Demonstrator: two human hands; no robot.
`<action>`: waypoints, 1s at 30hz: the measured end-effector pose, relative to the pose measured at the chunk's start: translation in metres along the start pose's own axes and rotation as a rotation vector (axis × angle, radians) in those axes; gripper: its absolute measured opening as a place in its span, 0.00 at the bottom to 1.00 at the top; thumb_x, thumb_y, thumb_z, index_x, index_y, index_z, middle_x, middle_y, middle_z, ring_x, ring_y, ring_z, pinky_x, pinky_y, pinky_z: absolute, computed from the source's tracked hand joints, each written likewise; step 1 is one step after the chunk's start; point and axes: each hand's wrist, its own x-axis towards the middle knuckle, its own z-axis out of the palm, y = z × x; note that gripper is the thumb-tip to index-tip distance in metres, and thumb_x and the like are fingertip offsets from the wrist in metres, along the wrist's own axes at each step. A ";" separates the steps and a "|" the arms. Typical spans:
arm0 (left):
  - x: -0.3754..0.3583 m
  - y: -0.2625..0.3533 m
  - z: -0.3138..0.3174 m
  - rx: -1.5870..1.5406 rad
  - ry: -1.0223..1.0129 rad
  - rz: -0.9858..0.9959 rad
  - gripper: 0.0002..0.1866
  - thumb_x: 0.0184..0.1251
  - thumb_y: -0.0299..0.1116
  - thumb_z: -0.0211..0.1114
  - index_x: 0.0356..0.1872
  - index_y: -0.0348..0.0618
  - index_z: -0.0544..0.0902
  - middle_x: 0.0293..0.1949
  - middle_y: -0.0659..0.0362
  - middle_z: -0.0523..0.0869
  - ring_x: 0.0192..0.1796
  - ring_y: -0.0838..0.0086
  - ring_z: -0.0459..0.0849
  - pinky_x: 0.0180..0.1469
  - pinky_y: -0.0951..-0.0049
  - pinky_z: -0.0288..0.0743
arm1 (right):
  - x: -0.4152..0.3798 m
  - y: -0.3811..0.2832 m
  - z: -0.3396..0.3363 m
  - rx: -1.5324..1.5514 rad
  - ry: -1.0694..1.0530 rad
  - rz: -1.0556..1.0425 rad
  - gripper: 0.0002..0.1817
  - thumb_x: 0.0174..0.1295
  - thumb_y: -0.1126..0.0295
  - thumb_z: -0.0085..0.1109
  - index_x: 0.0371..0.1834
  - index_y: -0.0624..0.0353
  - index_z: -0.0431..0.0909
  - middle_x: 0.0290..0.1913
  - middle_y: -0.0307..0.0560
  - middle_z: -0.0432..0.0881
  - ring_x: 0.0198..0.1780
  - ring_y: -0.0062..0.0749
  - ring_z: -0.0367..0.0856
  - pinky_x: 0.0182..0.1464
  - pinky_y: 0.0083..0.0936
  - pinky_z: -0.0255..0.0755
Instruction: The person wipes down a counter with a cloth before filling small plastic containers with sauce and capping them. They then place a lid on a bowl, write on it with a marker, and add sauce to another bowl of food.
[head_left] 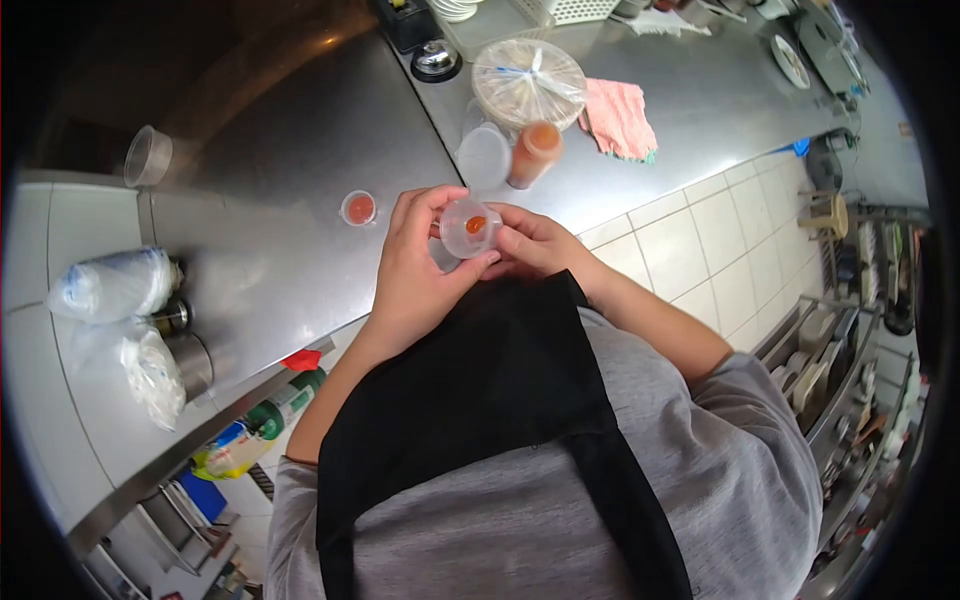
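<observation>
Both my hands are closed around a small clear plastic cup (458, 236) just over the counter's front edge. An orange-red spot of sauce (476, 225) shows inside it. My left hand (418, 250) curls its fingers and thumb about the cup's left side. From the other side, my right hand (545, 248) grips the rim with thumb and fingers. To the left stands another small cup (358, 208) with reddish sauce. Just beyond my hands are a bottle of orange sauce (537, 155) and clear plastic cups or lids (485, 158).
A plastic-wrapped round container (528, 82) sits beside a pink cloth (618, 120) at the back. A call bell (436, 60) stands left of them. On the steel counter (290, 130) lies a clear tub (148, 157) at far left, above some plastic bags (118, 283).
</observation>
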 end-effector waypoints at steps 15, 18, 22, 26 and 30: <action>-0.012 0.017 -0.017 -0.136 -0.047 -0.147 0.29 0.58 0.18 0.69 0.62 0.36 0.72 0.60 0.57 0.70 0.57 0.74 0.78 0.56 0.73 0.76 | 0.017 0.015 -0.008 0.060 -0.109 -0.024 0.22 0.68 0.65 0.62 0.65 0.57 0.73 0.53 0.39 0.83 0.50 0.22 0.83 0.54 0.20 0.78; -0.015 0.017 -0.019 -0.179 -0.050 -0.201 0.28 0.58 0.17 0.69 0.61 0.36 0.73 0.61 0.57 0.70 0.57 0.74 0.78 0.55 0.73 0.77 | 0.017 0.012 -0.005 0.052 -0.125 -0.017 0.23 0.68 0.66 0.61 0.65 0.58 0.72 0.54 0.41 0.82 0.51 0.24 0.83 0.55 0.21 0.78; -0.017 0.011 -0.017 -0.220 0.022 -0.191 0.27 0.54 0.21 0.73 0.58 0.41 0.77 0.55 0.57 0.76 0.54 0.72 0.81 0.51 0.72 0.82 | 0.018 0.011 -0.004 0.041 -0.133 -0.019 0.23 0.68 0.67 0.61 0.65 0.59 0.71 0.55 0.42 0.82 0.53 0.25 0.83 0.56 0.22 0.78; -0.016 0.013 -0.019 -0.200 0.029 -0.176 0.27 0.54 0.20 0.73 0.57 0.42 0.77 0.55 0.58 0.76 0.54 0.72 0.81 0.52 0.73 0.83 | 0.020 0.008 -0.004 0.078 -0.166 0.028 0.22 0.69 0.69 0.60 0.65 0.58 0.71 0.56 0.41 0.80 0.55 0.25 0.81 0.59 0.23 0.77; -0.015 0.012 -0.021 -0.192 0.013 -0.182 0.25 0.56 0.20 0.72 0.57 0.42 0.78 0.53 0.58 0.76 0.54 0.72 0.80 0.53 0.72 0.83 | 0.025 0.012 -0.009 0.092 -0.169 0.081 0.22 0.69 0.70 0.60 0.65 0.56 0.70 0.57 0.39 0.79 0.56 0.23 0.80 0.62 0.23 0.76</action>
